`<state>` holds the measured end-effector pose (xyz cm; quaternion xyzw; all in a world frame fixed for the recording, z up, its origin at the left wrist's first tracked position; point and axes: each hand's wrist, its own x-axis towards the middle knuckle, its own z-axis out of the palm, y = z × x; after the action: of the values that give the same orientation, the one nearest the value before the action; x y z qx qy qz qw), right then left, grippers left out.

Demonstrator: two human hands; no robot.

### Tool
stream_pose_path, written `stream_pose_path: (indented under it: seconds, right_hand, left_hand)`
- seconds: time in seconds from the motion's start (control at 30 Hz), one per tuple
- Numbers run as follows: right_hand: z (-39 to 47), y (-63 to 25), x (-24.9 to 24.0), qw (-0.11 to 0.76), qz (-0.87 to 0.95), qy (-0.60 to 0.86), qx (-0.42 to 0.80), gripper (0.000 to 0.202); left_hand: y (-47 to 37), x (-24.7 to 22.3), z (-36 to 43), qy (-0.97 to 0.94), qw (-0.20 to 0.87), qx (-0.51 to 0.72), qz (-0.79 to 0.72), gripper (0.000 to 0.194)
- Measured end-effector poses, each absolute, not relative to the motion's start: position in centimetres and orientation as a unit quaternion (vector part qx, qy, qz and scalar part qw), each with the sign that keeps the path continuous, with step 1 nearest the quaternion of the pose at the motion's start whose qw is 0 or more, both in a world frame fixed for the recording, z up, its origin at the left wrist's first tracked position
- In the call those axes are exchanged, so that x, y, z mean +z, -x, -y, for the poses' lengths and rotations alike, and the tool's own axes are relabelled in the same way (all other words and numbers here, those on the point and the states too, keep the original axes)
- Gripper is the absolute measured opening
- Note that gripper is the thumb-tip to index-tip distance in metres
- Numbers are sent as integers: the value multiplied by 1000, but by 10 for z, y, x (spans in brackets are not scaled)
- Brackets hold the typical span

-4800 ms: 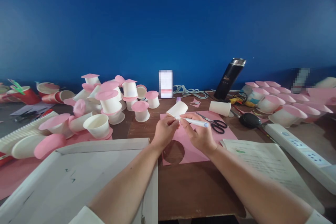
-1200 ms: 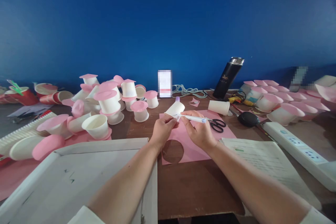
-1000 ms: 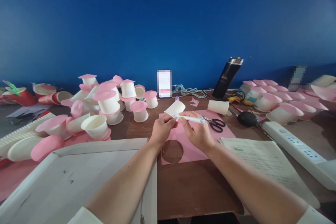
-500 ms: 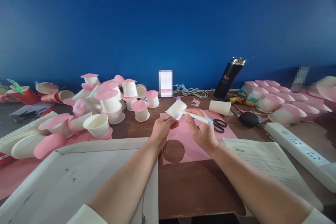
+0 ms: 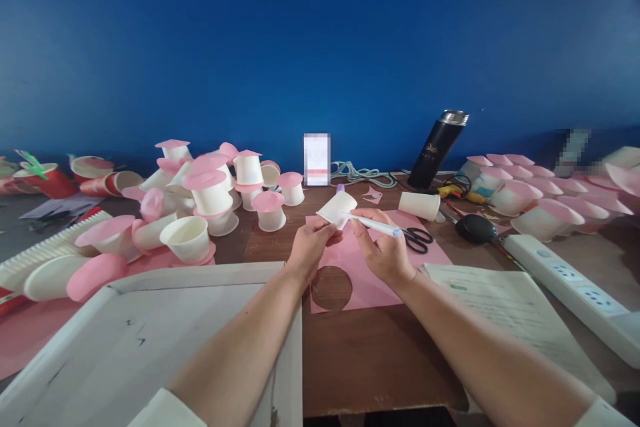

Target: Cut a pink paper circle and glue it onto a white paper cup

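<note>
My left hand [image 5: 313, 245] pinches a small, slightly curved piece of white paper [image 5: 336, 207] by its lower edge. A white pen with a bluish end [image 5: 377, 224] is gripped in my right hand [image 5: 387, 252], its tip at the right side of the white piece; whether it touches cannot be made out. Under both hands lies a pink paper sheet [image 5: 363, 280] with a round hole cut near its front left corner. Black-handled scissors [image 5: 419, 240] rest at the sheet's right side, partly behind my right hand. Just beyond, a white paper cup [image 5: 419, 205] lies on its side.
Many paper cups with pink paper discs [image 5: 207, 190] crowd the left, and more [image 5: 525, 197] the right. A white tray-like board [image 5: 190, 320] sits front left. A notebook [image 5: 505, 307], power strip [image 5: 565, 280], black bottle [image 5: 437, 150] and lit screen [image 5: 317, 160] surround the hands.
The pen's rear end has swung slightly to the left. Both hands keep their grips in nearly the same place, and the whole view has shifted a little.
</note>
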<state>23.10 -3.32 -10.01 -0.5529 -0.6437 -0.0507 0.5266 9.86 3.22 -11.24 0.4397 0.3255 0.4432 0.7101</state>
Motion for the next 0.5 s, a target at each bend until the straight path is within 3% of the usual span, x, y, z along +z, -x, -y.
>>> stream_pose_path:
  seconds: [0.5]
  right_hand:
    - [33,-232,-101,485,661,567,-79,12]
  left_hand:
    - [-98,-112,-32,-457,700,440,-327,15]
